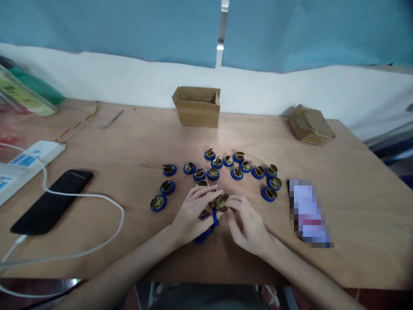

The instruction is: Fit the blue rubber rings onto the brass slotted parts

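Observation:
Near the table's front, my left hand (194, 214) has its fingers closed around a narrow blue strip (215, 216) and the edge of a round brass-coloured clip piece (222, 202). My right hand (247, 224) pinches the same brass piece from the right with thumb and fingertips. Beneath my left hand lie blue rings (200, 237), partly covered by it. Beyond both hands, several round brass clip pieces with blue rims (213, 174) lie loose on the wooden table, their clip sides up. One more brass piece (202, 184) shows just behind my left fingers.
An open cardboard box (198, 116) stands at the back, with a crumpled carton (311, 125) to its right. On the left are a black phone (51, 204), a white cable (121, 215), a power strip (38, 153) and tweezers (112, 119). Another phone (306, 211) lies right, its screen blurred.

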Demonstrator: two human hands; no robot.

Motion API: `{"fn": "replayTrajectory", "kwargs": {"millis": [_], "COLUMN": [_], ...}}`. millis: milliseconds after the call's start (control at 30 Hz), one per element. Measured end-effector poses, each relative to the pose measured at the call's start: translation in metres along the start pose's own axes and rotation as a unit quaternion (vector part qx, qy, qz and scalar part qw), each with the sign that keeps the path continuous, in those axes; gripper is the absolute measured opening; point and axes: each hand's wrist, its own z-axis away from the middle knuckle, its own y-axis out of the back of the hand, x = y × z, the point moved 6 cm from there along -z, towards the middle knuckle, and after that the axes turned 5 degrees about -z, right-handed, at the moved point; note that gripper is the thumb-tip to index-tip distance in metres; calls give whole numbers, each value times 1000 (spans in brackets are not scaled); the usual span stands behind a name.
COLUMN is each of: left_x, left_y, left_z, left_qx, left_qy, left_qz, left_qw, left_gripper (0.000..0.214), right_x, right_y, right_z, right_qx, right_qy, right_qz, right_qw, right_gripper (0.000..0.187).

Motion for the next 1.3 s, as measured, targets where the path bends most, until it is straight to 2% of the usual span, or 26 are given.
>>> {"fn": "replayTrajectory", "kwargs": {"millis": [400,567,800,933,1167,1300], "left_x": [-2,0,0,0,5,5], "left_y": [-10,-9,-7,-6,-3,-2], "left_z": [6,7,6,4,2,1], "left_qx": [-37,-33,-36,-41,-32,-29], "left_qy": [-37,-60,-69,-76,-99,-101], "left_qz": [48,34,21,11,-15,-18], "left_qw": [997,997,997,996,994,994], "left_gripper": [53,47,52,53,52,53], "right_x": [1,2,3,3,0,1], "right_y": [-1,0,0,-2,2,-1], "right_z": [1,1,2,1,1,2], "right_qx": [-24,-35,-58,-75,-57,-70], "right_qy": [-2,1,4,8,13,6], "right_qz": [-17,-17,7,18,22,28], "right_qw": [1000,999,998,997,998,997], "right_gripper": [39,40,46,42,40,41]}}
